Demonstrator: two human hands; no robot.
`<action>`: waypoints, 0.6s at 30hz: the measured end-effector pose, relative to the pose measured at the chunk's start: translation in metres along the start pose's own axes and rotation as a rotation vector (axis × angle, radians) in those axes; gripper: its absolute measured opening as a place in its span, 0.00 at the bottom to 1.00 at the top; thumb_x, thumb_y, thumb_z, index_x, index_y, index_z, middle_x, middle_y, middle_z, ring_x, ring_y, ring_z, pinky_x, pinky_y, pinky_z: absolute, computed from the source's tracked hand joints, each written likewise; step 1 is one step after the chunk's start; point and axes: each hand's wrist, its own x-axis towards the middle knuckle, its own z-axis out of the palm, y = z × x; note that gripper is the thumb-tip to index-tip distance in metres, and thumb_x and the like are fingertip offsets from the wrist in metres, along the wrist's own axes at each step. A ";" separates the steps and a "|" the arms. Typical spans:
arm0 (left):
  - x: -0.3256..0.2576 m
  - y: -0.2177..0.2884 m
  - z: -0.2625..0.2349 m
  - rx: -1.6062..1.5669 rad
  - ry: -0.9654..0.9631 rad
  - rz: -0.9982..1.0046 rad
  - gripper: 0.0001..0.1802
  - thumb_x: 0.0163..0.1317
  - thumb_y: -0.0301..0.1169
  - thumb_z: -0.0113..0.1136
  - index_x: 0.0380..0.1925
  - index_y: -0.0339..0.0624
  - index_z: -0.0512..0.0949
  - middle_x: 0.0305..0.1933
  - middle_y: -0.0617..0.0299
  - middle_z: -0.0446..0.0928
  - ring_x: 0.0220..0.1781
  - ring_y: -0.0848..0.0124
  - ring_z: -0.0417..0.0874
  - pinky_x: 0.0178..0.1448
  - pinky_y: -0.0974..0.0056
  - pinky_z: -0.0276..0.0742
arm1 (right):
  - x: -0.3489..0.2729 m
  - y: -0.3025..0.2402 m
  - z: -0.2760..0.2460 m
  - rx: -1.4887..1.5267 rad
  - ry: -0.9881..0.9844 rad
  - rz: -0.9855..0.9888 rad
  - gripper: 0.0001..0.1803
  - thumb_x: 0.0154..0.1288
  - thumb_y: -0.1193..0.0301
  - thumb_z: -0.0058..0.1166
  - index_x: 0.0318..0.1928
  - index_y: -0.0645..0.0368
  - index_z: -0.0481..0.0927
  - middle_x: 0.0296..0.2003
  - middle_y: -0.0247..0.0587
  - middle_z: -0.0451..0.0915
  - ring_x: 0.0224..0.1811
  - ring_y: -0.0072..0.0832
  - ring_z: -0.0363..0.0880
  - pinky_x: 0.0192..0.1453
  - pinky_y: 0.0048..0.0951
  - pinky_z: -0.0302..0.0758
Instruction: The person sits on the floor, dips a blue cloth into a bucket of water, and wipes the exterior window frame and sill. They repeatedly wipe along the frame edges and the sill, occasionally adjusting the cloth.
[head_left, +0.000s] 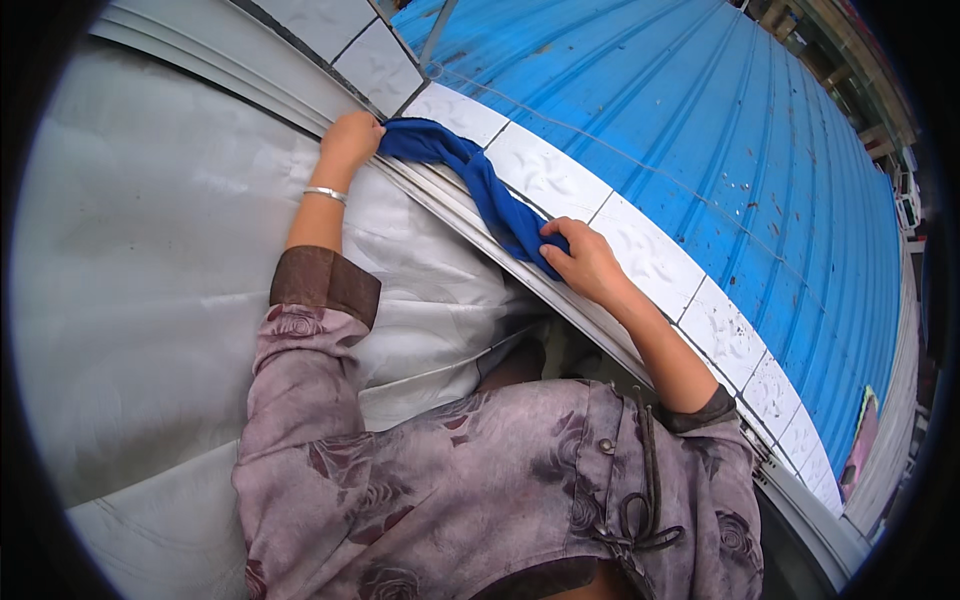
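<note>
A twisted blue cloth lies stretched along a grey window track beside a white tiled sill. My left hand grips the cloth's far end at the upper left; a silver bangle sits on that wrist. My right hand holds the cloth's near end pressed against the track. Both arms wear mauve floral sleeves.
Beyond the sill slopes a blue corrugated metal roof with rust spots. A pale, white-covered surface fills the left side. Buildings show at the far right rim.
</note>
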 end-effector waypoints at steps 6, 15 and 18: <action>0.000 0.022 0.021 0.299 -0.086 0.062 0.19 0.63 0.47 0.52 0.36 0.45 0.83 0.41 0.56 0.82 0.47 0.57 0.80 0.50 0.52 0.75 | -0.002 -0.003 -0.001 0.040 0.011 0.009 0.15 0.59 0.65 0.56 0.46 0.58 0.78 0.42 0.53 0.79 0.43 0.46 0.78 0.48 0.39 0.74; -0.024 0.020 0.041 0.294 0.047 0.369 0.13 0.60 0.40 0.53 0.32 0.46 0.84 0.41 0.67 0.80 0.49 0.65 0.77 0.51 0.49 0.69 | -0.011 -0.006 -0.016 0.229 0.036 0.054 0.13 0.63 0.72 0.56 0.48 0.60 0.77 0.38 0.39 0.80 0.41 0.22 0.75 0.47 0.24 0.72; -0.046 0.041 0.048 0.248 0.044 0.433 0.14 0.60 0.39 0.54 0.36 0.44 0.83 0.45 0.61 0.80 0.51 0.63 0.77 0.57 0.51 0.67 | -0.025 -0.006 -0.034 0.230 0.029 0.047 0.13 0.63 0.72 0.56 0.48 0.60 0.77 0.39 0.39 0.80 0.42 0.22 0.76 0.48 0.24 0.72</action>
